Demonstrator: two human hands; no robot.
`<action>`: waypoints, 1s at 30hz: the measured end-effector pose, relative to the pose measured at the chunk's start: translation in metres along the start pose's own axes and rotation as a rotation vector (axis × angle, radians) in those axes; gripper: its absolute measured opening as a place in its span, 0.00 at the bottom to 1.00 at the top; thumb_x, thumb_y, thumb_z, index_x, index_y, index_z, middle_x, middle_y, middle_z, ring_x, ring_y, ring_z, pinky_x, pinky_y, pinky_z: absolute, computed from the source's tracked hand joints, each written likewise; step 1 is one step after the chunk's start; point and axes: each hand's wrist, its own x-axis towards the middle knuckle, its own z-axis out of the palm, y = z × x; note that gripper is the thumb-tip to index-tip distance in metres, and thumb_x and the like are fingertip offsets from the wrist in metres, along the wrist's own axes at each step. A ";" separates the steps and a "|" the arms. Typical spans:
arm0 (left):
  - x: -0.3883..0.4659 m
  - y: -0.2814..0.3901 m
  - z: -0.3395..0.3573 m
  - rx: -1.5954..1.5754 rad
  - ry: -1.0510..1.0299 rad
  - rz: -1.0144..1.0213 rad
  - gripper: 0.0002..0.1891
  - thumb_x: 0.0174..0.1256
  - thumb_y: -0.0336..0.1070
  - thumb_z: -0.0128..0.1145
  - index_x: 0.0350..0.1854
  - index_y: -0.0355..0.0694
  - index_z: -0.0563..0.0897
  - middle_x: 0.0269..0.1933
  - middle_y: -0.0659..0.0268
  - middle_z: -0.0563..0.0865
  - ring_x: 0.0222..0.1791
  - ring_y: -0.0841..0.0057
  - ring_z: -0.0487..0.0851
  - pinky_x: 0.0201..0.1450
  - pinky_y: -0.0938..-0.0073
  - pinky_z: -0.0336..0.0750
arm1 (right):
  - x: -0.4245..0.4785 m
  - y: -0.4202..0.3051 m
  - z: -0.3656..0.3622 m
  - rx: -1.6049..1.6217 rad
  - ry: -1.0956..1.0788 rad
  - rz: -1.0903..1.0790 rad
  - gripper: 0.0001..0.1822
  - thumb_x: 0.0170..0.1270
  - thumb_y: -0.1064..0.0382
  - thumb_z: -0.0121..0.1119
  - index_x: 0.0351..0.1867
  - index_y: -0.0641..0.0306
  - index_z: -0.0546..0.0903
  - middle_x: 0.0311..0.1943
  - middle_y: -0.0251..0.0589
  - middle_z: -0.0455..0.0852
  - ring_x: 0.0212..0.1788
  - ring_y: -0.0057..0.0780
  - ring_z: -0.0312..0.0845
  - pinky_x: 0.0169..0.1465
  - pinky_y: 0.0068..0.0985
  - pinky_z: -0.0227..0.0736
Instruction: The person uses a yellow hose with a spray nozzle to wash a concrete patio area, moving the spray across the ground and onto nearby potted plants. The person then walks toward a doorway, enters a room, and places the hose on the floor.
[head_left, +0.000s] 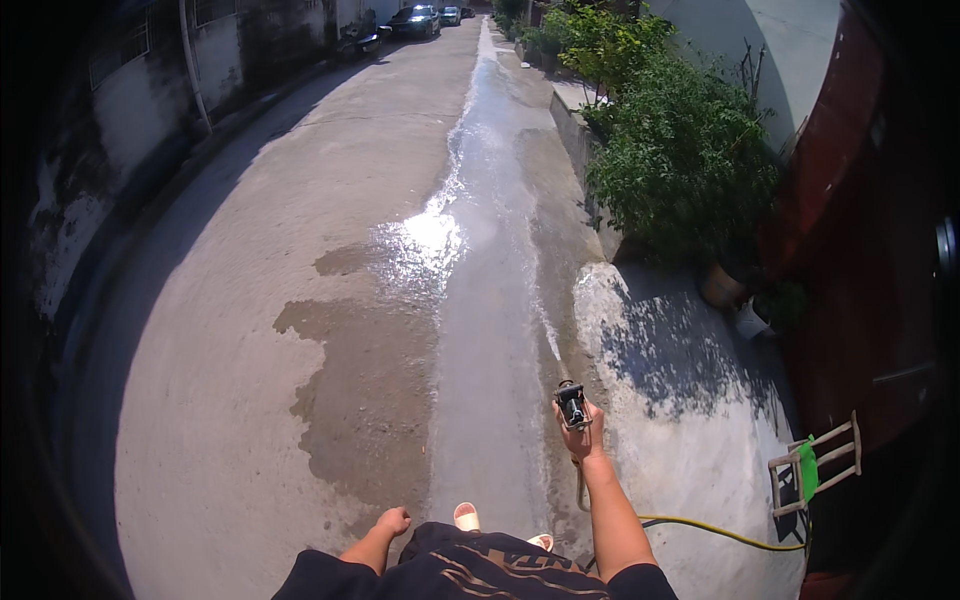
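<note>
My right hand (589, 439) is wrapped around the handle of a hose spray gun (572, 405), held out ahead of me. A white jet of water (550, 330) leaves its nozzle and runs forward along the lane. From below the hand, a yellow hose (720, 528) trails off to the right across the concrete. My left hand (394, 520) hangs low by my side, fingers curled in, with no object showing in it. Wet concrete (487, 360) shines in a long strip in front of my light-coloured slippers (466, 517).
At the right, a small wooden stool frame (816, 465) with green material stands near a dark red door (847, 337). Potted plants (724, 285) and leafy bushes (682, 157) line the right side. A stained wall (135, 112) borders the left; parked cars (415, 21) stand far ahead.
</note>
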 end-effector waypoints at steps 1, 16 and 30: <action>0.001 0.004 0.003 0.018 -0.016 0.023 0.14 0.53 0.41 0.53 0.40 0.43 0.81 0.43 0.55 0.81 0.46 0.61 0.78 0.49 0.66 0.71 | -0.012 0.003 0.004 0.043 0.014 0.119 0.10 0.50 0.61 0.61 0.27 0.64 0.75 0.20 0.48 0.78 0.26 0.47 0.76 0.29 0.33 0.71; 0.021 0.081 -0.003 0.120 0.033 0.240 0.13 0.54 0.38 0.54 0.39 0.37 0.80 0.36 0.57 0.83 0.39 0.63 0.81 0.42 0.68 0.73 | -0.133 0.019 -0.034 0.104 -0.035 0.373 0.14 0.52 0.57 0.61 0.23 0.68 0.76 0.17 0.44 0.78 0.20 0.31 0.75 0.26 0.27 0.68; -0.028 0.261 0.077 -1.281 -0.237 0.025 0.15 0.68 0.40 0.39 0.37 0.33 0.73 0.33 0.57 0.80 0.33 0.68 0.81 0.38 0.68 0.79 | -0.356 -0.013 -0.139 0.148 -0.061 0.429 0.13 0.52 0.58 0.61 0.26 0.68 0.77 0.20 0.45 0.80 0.23 0.32 0.78 0.29 0.27 0.70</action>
